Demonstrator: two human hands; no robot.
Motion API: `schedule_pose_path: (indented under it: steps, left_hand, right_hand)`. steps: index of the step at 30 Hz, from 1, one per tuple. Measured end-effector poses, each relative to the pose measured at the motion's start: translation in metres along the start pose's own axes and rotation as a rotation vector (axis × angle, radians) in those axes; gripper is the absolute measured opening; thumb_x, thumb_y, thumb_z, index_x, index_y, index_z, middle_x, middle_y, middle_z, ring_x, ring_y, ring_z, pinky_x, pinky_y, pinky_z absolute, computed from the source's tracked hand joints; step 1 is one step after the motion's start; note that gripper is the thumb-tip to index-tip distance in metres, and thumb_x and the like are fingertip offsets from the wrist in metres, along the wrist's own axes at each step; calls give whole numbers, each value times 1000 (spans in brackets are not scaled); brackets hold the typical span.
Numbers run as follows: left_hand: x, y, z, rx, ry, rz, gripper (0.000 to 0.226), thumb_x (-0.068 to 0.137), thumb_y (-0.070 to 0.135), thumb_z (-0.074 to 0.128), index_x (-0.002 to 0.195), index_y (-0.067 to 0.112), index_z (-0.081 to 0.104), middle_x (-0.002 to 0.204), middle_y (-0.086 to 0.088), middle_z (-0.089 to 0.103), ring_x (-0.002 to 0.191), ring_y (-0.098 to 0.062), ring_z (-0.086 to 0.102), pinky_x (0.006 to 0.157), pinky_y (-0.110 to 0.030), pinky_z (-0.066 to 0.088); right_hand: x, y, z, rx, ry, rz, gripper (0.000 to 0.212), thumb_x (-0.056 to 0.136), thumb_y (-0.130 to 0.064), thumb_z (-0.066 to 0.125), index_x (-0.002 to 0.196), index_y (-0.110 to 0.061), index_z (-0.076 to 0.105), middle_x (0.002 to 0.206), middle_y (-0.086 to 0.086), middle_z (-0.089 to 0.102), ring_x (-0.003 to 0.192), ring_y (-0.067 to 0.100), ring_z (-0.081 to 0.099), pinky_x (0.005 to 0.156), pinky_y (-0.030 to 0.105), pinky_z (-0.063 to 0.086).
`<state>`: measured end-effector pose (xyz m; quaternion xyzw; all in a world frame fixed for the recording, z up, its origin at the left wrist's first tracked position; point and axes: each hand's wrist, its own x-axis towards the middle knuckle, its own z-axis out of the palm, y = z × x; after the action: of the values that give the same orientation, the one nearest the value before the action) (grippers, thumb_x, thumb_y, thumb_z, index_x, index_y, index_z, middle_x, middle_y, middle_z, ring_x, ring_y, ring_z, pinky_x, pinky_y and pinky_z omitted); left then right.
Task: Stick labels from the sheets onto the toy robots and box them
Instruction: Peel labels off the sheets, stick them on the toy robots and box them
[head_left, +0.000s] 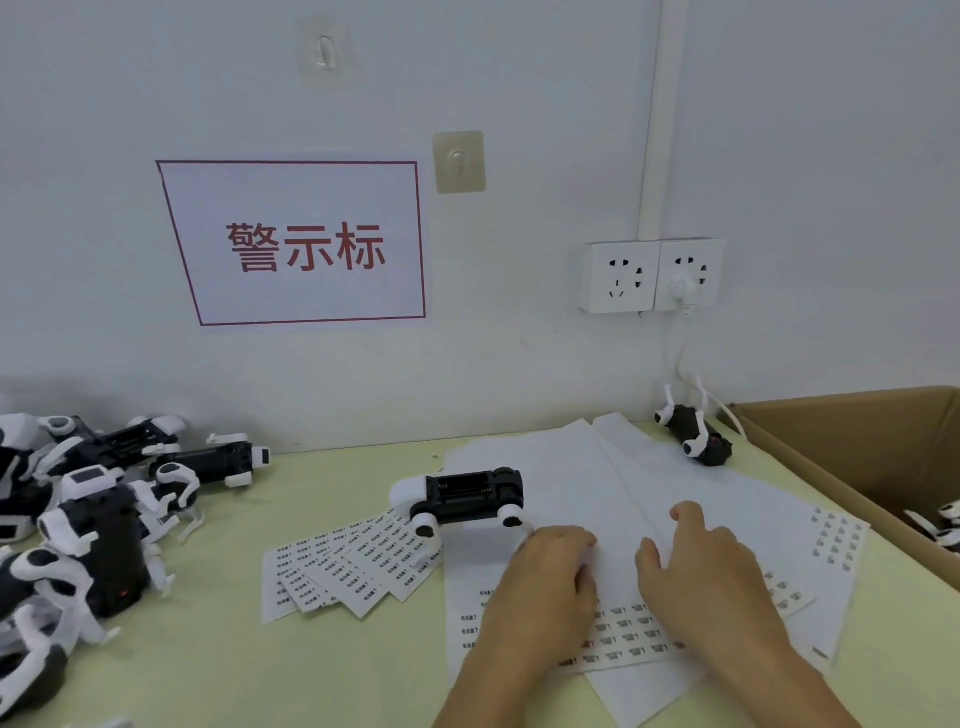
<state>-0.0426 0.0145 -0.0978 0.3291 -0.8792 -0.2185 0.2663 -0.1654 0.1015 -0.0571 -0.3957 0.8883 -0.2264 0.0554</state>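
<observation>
Robots (88, 519) lie heaped at far left on the surface (218, 649); one robot (467, 499) lies belly-up beside fanned label sheets (353, 561). Left hand (550, 577) and right hand (711, 571) press flat, released, on overlapping sheets (623, 631). Box (852, 441) stands right. Loose sheets could slide, creasing a peeled label.

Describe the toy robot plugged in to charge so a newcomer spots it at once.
Find the wall socket and follow its white cable down to the table's back right corner, beside the cardboard box. The toy robot lies there on the sheets, alone, far from the left pile.
</observation>
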Motion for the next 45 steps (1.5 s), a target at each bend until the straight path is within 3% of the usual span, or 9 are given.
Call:
schedule_pose_path:
  steps: [5, 8, 12, 22, 24, 29, 35, 40, 45]
  left_hand:
    - [1, -1, 1, -36, 10, -26, 38, 101, 19, 43, 137, 23, 55, 135, 9, 56, 127, -9, 46, 108, -25, 39]
    - [2, 0, -2, -105, 24, -50, 38, 102, 17, 43, 138, 22, 54, 136, 10, 56, 128, -7, 47, 107, -23, 39]
    - [2, -3, -3, -172, 63, -77, 36, 103, 20, 42, 136, 28, 54, 131, 16, 54, 119, 0, 45, 92, -10, 36]
    - [3, 7, -9, -326, 225, -34, 20, 94, 9, 53, 100, 21, 68, 99, 16, 66, 94, 4, 59, 78, -7, 46]
    - [0, 11, -10, -301, 216, 34, 14, 92, 20, 54, 100, 21, 66, 98, 14, 65, 94, 1, 58, 80, -12, 47]
    - [-7, 16, -11, -106, 23, 107, 41, 84, 63, 46, 114, 35, 51, 109, 22, 53, 102, 3, 46, 97, -32, 40]
    - [-7, 14, -11, 1, 57, 122, 44, 87, 66, 49, 118, 35, 44, 110, 21, 52, 97, -1, 46, 94, -31, 40]
    - [-7, 14, -11, 10, 80, 168, 47, 86, 65, 48, 119, 32, 46, 114, 19, 51, 102, -1, 44, 87, -21, 37]
    - [-8, 17, -13, -42, 102, 239, 30, 90, 49, 54, 112, 28, 53, 109, 18, 47, 100, -1, 45, 85, -22, 44]
  right_hand:
    - [3, 2, -5, 233, -21, 6, 46, 97, -34, 54, 137, -14, 43, 98, 0, 53, 97, 21, 56, 80, 34, 43]
    - [5, 1, -14, 490, -14, 35, 33, 91, -30, 65, 120, -19, 56, 91, -5, 61, 89, 16, 60, 73, 32, 43]
    - [6, 5, -17, 623, -290, 70, 11, 84, -20, 76, 85, -8, 75, 75, 2, 77, 71, 19, 74, 69, 32, 55]
    - [6, 19, -16, 967, -424, 109, 20, 82, 1, 74, 101, 1, 73, 93, 22, 76, 86, 40, 74, 92, 54, 56]
    - [6, 18, -14, 1091, -432, 115, 21, 82, 2, 71, 103, 5, 72, 97, 25, 75, 87, 40, 74, 81, 47, 59]
    - [7, 17, -6, 1323, -410, 125, 17, 86, 5, 64, 101, 10, 71, 100, 30, 72, 85, 38, 73, 67, 36, 63]
    - [5, 21, -6, 1262, -506, 109, 26, 87, 14, 57, 111, 15, 66, 106, 35, 69, 102, 48, 68, 92, 50, 56]
    - [6, 29, -10, 1202, -484, 79, 25, 87, 14, 60, 111, 11, 67, 104, 32, 70, 98, 46, 70, 81, 45, 62]
    - [3, 27, -4, 1229, -390, 58, 23, 84, 12, 63, 104, 6, 72, 99, 33, 71, 92, 49, 69, 86, 54, 58]
